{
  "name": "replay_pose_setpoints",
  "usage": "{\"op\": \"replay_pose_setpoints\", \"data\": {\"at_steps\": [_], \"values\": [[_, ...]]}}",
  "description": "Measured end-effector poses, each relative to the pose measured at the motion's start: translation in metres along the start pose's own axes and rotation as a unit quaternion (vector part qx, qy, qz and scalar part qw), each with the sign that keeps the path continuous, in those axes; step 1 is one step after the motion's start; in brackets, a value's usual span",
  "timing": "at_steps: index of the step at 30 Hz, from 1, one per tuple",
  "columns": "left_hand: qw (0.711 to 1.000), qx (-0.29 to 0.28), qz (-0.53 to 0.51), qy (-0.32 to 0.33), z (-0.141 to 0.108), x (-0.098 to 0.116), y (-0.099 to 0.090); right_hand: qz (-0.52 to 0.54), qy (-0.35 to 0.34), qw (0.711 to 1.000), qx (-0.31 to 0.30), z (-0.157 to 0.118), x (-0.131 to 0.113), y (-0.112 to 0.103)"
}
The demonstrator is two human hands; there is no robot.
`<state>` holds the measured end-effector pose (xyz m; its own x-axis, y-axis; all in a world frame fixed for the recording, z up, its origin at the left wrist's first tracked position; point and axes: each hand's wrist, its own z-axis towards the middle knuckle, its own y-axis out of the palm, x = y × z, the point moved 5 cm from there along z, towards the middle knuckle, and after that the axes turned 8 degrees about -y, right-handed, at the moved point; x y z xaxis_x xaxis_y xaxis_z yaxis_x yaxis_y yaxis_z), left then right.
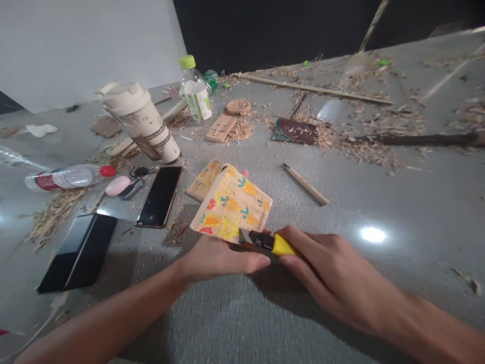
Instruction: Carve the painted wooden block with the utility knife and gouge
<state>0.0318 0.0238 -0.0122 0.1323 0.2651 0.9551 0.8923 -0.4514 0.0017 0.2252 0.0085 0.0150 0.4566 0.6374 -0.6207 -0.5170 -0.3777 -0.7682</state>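
1. Knife [282, 245] with a yellow handle is gripped in the right hand [329, 265], its blade at the near edge of the painted wooden panel [237, 205].
2. That panel is tilted above the table [409, 207], held from below by the left hand [215, 260]; the thumb stretches along its near edge, close to the blade, and a fingertip shows past its far edge.
3. Just behind, partly covered by the panel, is a second painted piece [202, 184]; whether the two touch, I cannot tell.
4. Leftward room is tight: a dark-screened phone [159, 197] lies near that second piece, with a folded black device [78, 253] beyond it and a tumbler [146, 124] leaning in the view farther back.
5. Rightward, open surface runs from the right hand toward the picture's edge, with a bright reflection on it.
6. Ahead of the right hand lies a wooden-handled tool [306, 185], well apart from the panel; farther back, wood shavings [379, 151] take up much of the surface.
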Motion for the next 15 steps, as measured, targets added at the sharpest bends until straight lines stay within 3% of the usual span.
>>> {"op": "replay_pose_setpoints", "data": {"at_steps": [5, 15], "values": [[0.999, 0.026, 0.027, -0.011, 0.003, 0.001, 0.003, 0.020, 0.007, 1.000, -0.013, 0.000, 0.000, 0.001], [0.998, 0.055, 0.002, -0.025, 0.006, 0.034, 0.010, 0.019, 0.004, 1.000, -0.010, -0.002, -0.003, 0.002]]}}
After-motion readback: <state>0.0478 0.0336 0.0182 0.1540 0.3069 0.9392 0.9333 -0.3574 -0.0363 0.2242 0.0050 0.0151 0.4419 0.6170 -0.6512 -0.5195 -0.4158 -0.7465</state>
